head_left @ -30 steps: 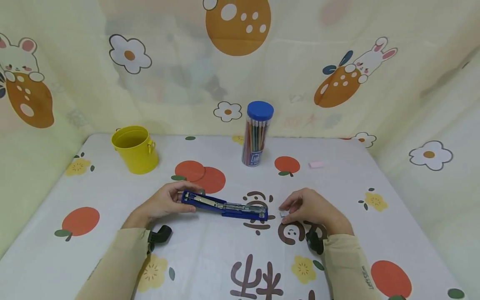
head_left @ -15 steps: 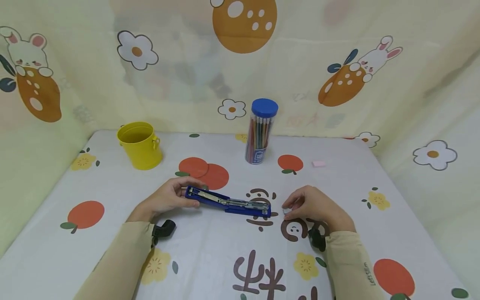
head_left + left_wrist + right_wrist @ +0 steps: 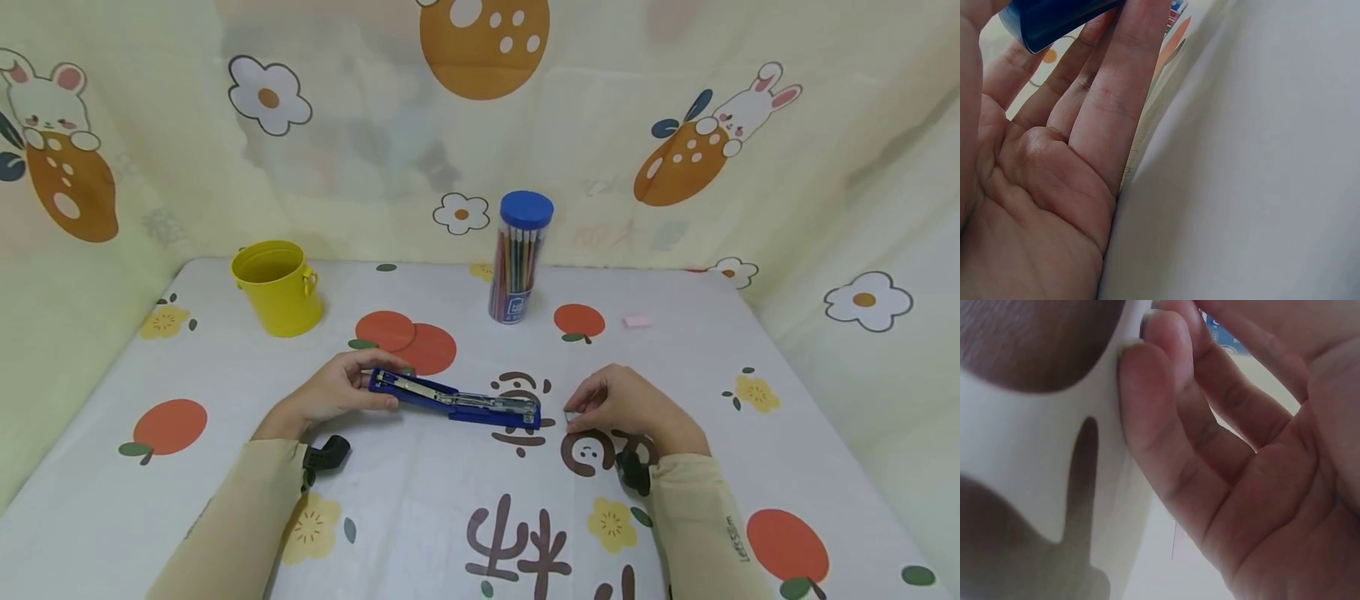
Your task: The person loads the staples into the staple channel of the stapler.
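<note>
The little silver thing (image 3: 570, 414) under my right hand (image 3: 618, 404) is too small to tell what it is. My left hand (image 3: 333, 392) covers one end of the blue stapler (image 3: 457, 402). In my wrist views, only a blue corner (image 3: 1054, 19) shows, and the picture edges cut off my fingers (image 3: 1166, 425).

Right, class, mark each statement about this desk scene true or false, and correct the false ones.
1. The left hand holds one end of the blue stapler. True.
2. The stapler lies shut. False: it lies opened out flat, its metal track showing.
3. The pencil tub has a blue lid. True.
4. The yellow bucket lies on its side. False: it stands upright.
5. The right hand rests on the pink eraser. False: the eraser lies apart, farther back.
</note>
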`<move>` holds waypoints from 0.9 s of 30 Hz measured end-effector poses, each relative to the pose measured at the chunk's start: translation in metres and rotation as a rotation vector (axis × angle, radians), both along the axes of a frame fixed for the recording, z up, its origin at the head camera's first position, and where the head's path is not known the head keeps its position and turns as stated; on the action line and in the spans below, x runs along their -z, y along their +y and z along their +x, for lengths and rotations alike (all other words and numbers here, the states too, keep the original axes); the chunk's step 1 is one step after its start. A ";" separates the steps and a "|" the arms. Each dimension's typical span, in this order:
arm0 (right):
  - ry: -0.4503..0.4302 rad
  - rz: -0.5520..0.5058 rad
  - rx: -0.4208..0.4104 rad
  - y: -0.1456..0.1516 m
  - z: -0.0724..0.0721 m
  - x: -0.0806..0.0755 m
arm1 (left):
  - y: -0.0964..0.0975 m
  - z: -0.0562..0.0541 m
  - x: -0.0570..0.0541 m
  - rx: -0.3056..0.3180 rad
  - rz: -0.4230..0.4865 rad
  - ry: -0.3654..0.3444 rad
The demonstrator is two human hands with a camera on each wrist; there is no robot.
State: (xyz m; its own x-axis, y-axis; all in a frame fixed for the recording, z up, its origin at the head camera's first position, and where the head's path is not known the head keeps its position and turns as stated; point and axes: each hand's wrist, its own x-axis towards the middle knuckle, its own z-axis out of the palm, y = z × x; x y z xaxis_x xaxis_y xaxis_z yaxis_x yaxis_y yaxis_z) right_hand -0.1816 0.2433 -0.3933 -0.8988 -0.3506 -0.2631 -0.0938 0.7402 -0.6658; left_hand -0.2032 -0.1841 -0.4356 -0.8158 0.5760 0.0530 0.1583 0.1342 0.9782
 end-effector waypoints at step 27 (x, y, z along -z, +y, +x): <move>0.064 -0.015 0.021 -0.008 0.001 -0.003 | 0.000 0.000 0.000 -0.016 0.004 -0.023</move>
State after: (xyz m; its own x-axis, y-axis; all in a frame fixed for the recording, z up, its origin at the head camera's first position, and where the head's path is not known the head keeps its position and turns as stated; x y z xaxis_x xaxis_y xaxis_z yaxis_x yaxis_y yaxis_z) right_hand -0.1807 0.2351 -0.3899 -0.9207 -0.3350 -0.2002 -0.1209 0.7326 -0.6698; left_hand -0.2036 -0.1843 -0.4357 -0.8261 0.5624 0.0362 0.1337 0.1331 0.9820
